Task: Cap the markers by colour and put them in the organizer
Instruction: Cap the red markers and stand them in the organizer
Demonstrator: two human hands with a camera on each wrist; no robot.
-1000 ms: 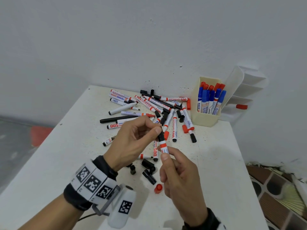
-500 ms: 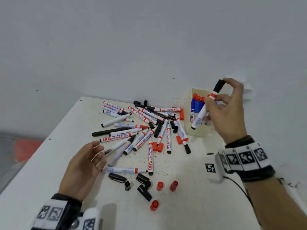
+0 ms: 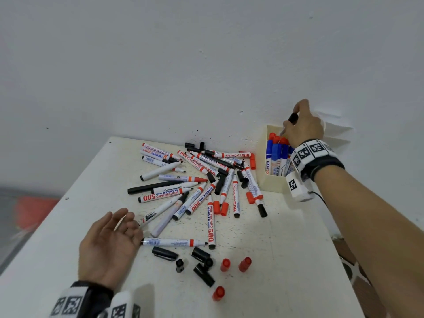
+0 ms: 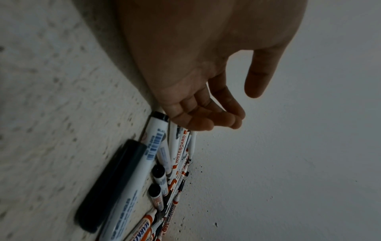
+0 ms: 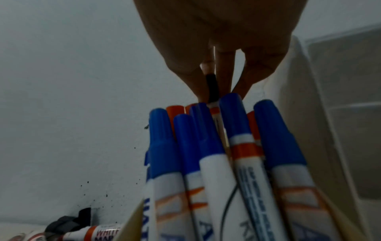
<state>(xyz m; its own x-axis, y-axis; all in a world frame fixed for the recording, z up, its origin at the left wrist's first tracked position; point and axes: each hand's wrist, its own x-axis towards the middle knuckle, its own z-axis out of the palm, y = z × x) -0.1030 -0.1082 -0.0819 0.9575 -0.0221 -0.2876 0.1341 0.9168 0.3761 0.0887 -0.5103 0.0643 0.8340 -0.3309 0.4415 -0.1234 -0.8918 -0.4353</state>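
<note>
Head view first: the right hand has dropped from mid-air, where half a second ago it held the black-capped marker tilted above the cream organizer, and now pinches that marker by its cap with the body pushed down among the blue-capped markers and red-capped ones standing in the organizer's compartment at the far right of the white table. The left hand lies palm up and relaxed on the near left of the table, fingers loosely spread and gripping nothing, much where it lay half a second earlier; its fingertips sit just beside the butt of an uncapped red marker. The pile of loose markers spreads across the middle, unchanged, and near it, toward the viewer, lie loose black caps and three loose red caps.

Left wrist view: the left hand rests with its side on the table, fingers gently curled, thumb apart, holding nothing. Just beyond the fingertips lie a white marker with a black end band, a black cap beside it, and further whiteboard markers behind.

Right wrist view: the right hand grips the black cap between thumb and fingers; the marker stands nearly upright, sunk between blue caps with orange-red caps behind. The organizer's cream wall rises at right.
</note>
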